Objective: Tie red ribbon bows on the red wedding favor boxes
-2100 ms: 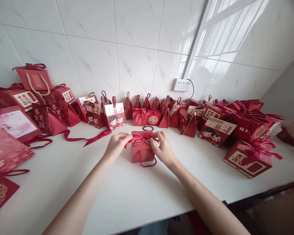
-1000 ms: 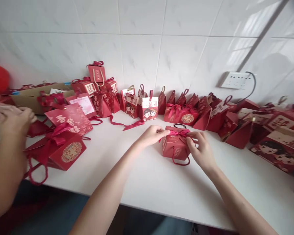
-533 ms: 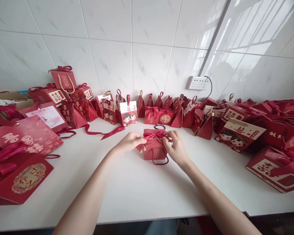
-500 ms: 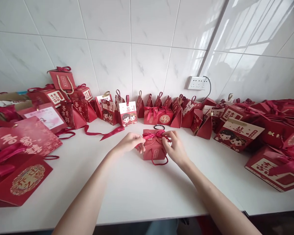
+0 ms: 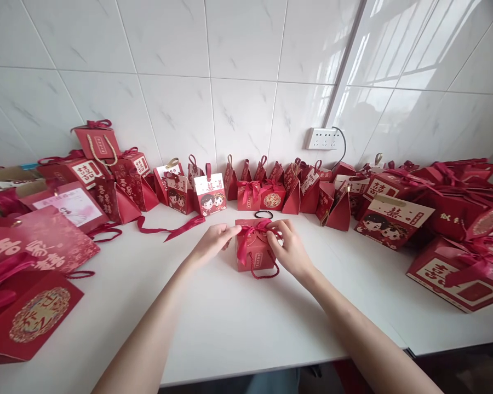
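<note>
Both forearms stretch forward, wrists low over the white table point(image 5: 230, 328). The left hand point(image 5: 213, 244) and right hand point(image 5: 291, 253) curl inward, fingertips pinched on the pink ribbon point(image 5: 250, 232) atop a small red gift box point(image 5: 257, 258), which stands between them. Just beyond the knuckles lies a black hair band point(image 5: 263, 214), and farther off a row of red boxes point(image 5: 273, 198).

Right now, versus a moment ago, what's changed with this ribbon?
The ribbon, pulled sideways before, now drops one tail down the red box beside the left hand. The right hand still pinches it on top. Box and hair tie unmoved.
</note>
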Demonstrator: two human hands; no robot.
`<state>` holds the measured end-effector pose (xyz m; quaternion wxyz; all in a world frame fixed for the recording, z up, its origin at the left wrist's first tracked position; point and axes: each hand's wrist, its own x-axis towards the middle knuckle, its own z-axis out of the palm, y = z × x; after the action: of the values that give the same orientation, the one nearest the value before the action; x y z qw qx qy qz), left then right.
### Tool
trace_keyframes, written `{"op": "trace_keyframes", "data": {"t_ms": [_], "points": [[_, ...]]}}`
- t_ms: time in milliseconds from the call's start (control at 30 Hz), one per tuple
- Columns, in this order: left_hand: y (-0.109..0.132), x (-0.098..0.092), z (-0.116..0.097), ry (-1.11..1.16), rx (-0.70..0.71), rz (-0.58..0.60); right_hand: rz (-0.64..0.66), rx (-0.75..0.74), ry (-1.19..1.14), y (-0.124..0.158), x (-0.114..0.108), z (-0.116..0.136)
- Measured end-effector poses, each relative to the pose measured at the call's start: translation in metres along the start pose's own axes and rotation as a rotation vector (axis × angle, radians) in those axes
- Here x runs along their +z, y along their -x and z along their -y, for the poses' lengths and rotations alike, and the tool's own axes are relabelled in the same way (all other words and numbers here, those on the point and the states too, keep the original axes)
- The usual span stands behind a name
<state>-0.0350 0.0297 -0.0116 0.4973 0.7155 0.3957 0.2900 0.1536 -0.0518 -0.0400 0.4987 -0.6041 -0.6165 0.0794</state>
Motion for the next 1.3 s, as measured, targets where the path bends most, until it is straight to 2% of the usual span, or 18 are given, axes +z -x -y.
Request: {"op": "trace_keyframes", "data": {"t_ms": [100,267,367,500,633,833,1100,1300], "points": [[0.004,0.006,-0.007,-0.109,0.081,-0.056,-0.007,-0.016,-0.003,0.0,0.0,-0.001],[0.012,0.022,-0.016,-0.163,0.132,-0.234,-0.013,-0.021,0.001,0.0,0.001,0.0],[0.018,0.032,-0.019,-0.344,0.115,-0.303,-0.015,-0.024,0.0,0.0,0.001,0.0],[0.023,0.039,-0.019,-0.5,0.171,-0.371,-0.016,-0.015,0.027,0.001,0.0,-0.001],[0.022,0.038,-0.017,-0.499,0.217,-0.354,-0.012,0.006,0.028,0.002,0.0,-0.002],[0.022,0.035,-0.016,-0.343,0.251,-0.316,-0.012,0.029,0.03,0.002,-0.001,0.0],[0.012,0.021,-0.015,0.101,0.056,-0.153,0.005,0.102,-0.032,0.0,-0.003,0.003],[0.004,0.006,-0.009,0.301,-0.057,0.003,0.128,0.286,-0.253,-0.008,-0.012,0.006]]}}
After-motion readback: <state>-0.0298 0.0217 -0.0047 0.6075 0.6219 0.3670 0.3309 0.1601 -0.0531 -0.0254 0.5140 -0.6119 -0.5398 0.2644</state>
